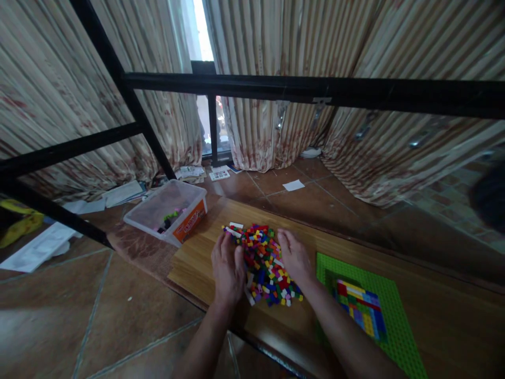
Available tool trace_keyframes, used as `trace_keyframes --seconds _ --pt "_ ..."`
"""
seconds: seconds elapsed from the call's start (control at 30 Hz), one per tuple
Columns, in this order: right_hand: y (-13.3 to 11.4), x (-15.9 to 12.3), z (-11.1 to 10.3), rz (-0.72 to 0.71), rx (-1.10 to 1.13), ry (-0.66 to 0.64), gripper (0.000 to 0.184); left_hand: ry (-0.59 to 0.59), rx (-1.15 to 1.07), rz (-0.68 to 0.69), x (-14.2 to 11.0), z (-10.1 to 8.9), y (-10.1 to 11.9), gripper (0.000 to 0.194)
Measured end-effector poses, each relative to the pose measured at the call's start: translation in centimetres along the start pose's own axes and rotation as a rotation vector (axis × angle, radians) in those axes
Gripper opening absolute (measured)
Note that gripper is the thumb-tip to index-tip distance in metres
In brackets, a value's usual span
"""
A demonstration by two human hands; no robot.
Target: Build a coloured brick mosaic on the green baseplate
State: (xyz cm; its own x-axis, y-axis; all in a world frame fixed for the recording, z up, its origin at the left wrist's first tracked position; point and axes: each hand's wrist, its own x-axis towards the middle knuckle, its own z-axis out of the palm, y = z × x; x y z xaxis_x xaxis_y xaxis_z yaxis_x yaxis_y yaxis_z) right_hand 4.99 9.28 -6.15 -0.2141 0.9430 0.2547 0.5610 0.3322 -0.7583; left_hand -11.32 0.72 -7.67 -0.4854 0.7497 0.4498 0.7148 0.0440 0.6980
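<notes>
A heap of small coloured building bricks (264,263) lies on a wooden board (197,258). My left hand (228,268) rests flat at the heap's left edge, fingers stretched out and together. My right hand (295,257) lies flat at the heap's right edge, fingers extended. Both palms face down and touch the bricks; nothing shows as gripped. To the right lies a green baseplate (389,305) with a block of red, yellow, blue and purple bricks (361,308) built on it.
A clear plastic tub (168,210) with an orange label and a few bricks stands at the board's left end. Black metal frame bars (307,89) cross above. Papers (43,242) lie on the tiled floor, with striped curtains (268,47) behind.
</notes>
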Motion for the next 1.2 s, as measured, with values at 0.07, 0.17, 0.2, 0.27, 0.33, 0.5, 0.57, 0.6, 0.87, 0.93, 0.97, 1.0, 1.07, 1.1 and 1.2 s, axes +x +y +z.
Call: trace_keyframes --seconds 0.07,0.17,0.2,0.27,0.33,0.5,0.57,0.6,0.87,0.93,0.97,1.0,1.07,1.1,1.2 --pt "0.4 2.2 0.4 -0.025 -0.034 -0.036 0.045 -0.056 0.043 0.015 3.4 0.0 -2.2 0.044" --pt "0.6 5.0 1.5 -0.103 -0.026 -0.165 0.044 -0.298 0.063 0.137 8.4 0.8 -4.8 0.043" --pt "0.6 5.6 1.9 -0.124 -0.022 -0.198 0.043 -0.388 0.055 0.198 9.5 1.1 -5.3 0.042" --pt "0.5 6.3 2.4 -0.158 -0.015 -0.246 0.040 -0.488 0.031 0.276 10.9 1.5 -5.7 0.042" --pt "0.4 6.3 2.8 -0.190 -0.007 -0.285 0.039 -0.539 -0.019 0.323 11.0 1.7 -5.4 0.044" --pt "-0.1 5.5 2.7 -0.250 0.028 -0.362 0.039 -0.575 -0.165 0.320 9.2 1.5 -3.8 0.044" --pt "-0.4 5.3 2.5 -0.265 0.044 -0.384 0.040 -0.590 -0.194 0.289 8.5 1.3 -3.1 0.045" --pt "-0.6 5.2 2.3 -0.264 0.050 -0.387 0.040 -0.593 -0.203 0.271 8.2 1.2 -2.9 0.045" --pt "-1.2 5.1 1.1 -0.224 0.054 -0.402 0.042 -0.582 -0.360 0.095 6.4 -0.3 -1.9 0.045" --pt "-0.6 5.2 1.2 -0.204 0.075 -0.383 0.041 -0.579 -0.431 0.033 6.1 -0.5 -1.9 0.045" --pt "-0.2 5.3 1.3 -0.190 0.087 -0.369 0.041 -0.572 -0.469 -0.006 6.0 -0.5 -2.0 0.045" --pt "0.1 5.5 1.4 -0.173 0.096 -0.352 0.042 -0.562 -0.507 -0.049 6.0 -0.4 -2.0 0.047" --pt "0.8 6.0 1.7 -0.143 0.098 -0.320 0.044 -0.532 -0.573 -0.139 6.0 -0.3 -2.2 0.050" --pt "1.1 6.2 1.9 -0.135 0.089 -0.308 0.045 -0.515 -0.595 -0.180 6.1 -0.1 -2.3 0.052" --pt "0.8 7.0 2.6 -0.143 0.060 -0.298 0.040 -0.469 -0.605 -0.245 6.6 0.4 -2.6 0.058"
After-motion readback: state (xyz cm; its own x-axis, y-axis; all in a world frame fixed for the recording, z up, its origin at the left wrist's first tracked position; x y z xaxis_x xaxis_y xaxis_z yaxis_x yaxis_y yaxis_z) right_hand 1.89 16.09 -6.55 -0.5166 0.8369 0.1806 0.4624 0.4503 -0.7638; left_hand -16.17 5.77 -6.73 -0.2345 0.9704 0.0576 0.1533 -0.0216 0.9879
